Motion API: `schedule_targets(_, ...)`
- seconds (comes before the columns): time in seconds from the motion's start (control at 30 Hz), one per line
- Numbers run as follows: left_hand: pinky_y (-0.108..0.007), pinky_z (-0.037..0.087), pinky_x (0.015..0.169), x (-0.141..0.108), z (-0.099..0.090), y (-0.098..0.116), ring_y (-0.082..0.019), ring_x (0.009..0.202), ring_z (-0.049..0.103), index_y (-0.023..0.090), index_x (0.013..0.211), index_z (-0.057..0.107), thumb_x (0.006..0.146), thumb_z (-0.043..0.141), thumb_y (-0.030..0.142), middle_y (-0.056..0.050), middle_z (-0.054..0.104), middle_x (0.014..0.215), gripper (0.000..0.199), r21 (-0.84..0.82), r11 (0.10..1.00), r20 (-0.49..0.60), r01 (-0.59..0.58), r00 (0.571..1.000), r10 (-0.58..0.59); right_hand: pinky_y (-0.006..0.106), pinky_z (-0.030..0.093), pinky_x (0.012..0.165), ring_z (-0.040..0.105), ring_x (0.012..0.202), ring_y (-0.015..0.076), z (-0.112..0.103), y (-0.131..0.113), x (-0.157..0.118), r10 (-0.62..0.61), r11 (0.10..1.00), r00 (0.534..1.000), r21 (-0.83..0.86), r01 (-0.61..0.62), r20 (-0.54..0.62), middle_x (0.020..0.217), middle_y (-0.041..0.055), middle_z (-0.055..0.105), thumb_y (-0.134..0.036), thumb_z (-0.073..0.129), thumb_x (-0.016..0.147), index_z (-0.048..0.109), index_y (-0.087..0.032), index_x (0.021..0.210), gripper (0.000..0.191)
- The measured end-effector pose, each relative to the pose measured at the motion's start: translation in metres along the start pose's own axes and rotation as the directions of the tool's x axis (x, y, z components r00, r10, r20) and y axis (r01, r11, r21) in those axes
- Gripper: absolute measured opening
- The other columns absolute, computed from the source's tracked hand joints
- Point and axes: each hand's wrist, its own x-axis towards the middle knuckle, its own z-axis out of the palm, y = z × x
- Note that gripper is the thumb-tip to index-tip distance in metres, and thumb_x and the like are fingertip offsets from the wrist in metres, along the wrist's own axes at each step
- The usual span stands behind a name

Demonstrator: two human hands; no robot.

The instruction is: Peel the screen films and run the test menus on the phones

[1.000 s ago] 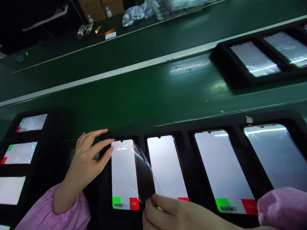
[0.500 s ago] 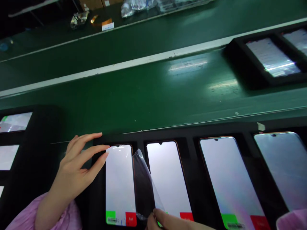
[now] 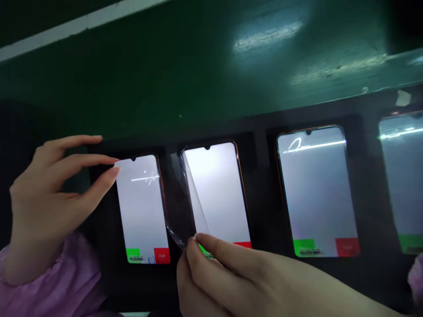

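Just right of the leftmost white-screened, rectangular phone (image 3: 142, 211), right hand (image 3: 228, 273) pinches clear plastic film (image 3: 197, 204), best kept taut; left hand (image 3: 49, 189) at phone's upper-left corner, grip unclear.

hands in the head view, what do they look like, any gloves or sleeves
Both the left hand and the right hand are bare, with no gloves and short, plain fingernails. The left wrist sits in a loose, gathered pinkish-purple sleeve. On the right, a bit of similar pinkish-purple cloth shows at the picture's edge.
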Motion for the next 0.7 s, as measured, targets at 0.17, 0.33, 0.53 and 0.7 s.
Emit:
schedule_targets(0.17,-0.037,0.049,0.081,0.002,-0.002,0.006,-0.029,0.118,0.07,0.027,0.095,0.08,0.091,0.077,0.049,0.0,0.075,0.13,0.022,-0.009,0.998,0.015,0.058,0.998,-0.058,0.038,0.054,0.077,0.062,0.095,0.0214,-0.013,0.009,-0.001,0.068,0.99,0.998,0.124,-0.069,0.008,0.105,0.0025,0.071,-0.02,0.053,0.103,0.076,-0.022,0.093,0.025)
schedule_targets(0.33,-0.046,0.051,0.102,0.005,0.0,0.017,-0.029,0.123,0.069,0.021,0.093,0.078,0.094,0.077,0.043,-0.007,0.075,0.128,0.022,-0.063,0.997,0.003,0.038,0.999,-0.038,0.031,0.04,0.056,0.062,0.075,0.0168,-0.036,0.065,0.012,0.352,0.906,0.936,0.253,-0.338,-0.007,0.089,-0.0013,0.071,-0.004,0.066,0.088,0.074,-0.022,0.091,0.02)
schedule_targets(0.53,-0.044,0.05,0.104,0.002,0.003,0.012,-0.026,0.122,0.068,0.021,0.087,0.078,0.094,0.079,0.036,-0.005,0.077,0.123,0.016,-0.06,0.998,-0.051,-0.022,0.999,0.019,0.024,0.048,0.055,0.067,0.07,0.0126,-0.054,0.106,0.024,0.762,0.516,0.643,0.529,-0.674,0.076,0.082,-0.0021,0.072,-0.014,0.075,0.089,0.07,-0.02,0.088,0.008)
schedule_targets(0.7,-0.042,0.058,0.103,-0.011,-0.022,0.024,-0.019,0.106,0.075,0.024,0.089,0.076,0.094,0.078,0.031,0.005,0.08,0.104,0.01,-0.229,0.973,0.021,-0.041,0.999,0.047,0.017,0.044,0.047,0.062,0.059,0.0062,-0.051,0.088,0.015,0.766,0.415,0.628,0.638,-0.649,0.14,0.081,-0.0032,0.069,-0.019,0.064,0.101,0.062,-0.018,0.098,0.004)
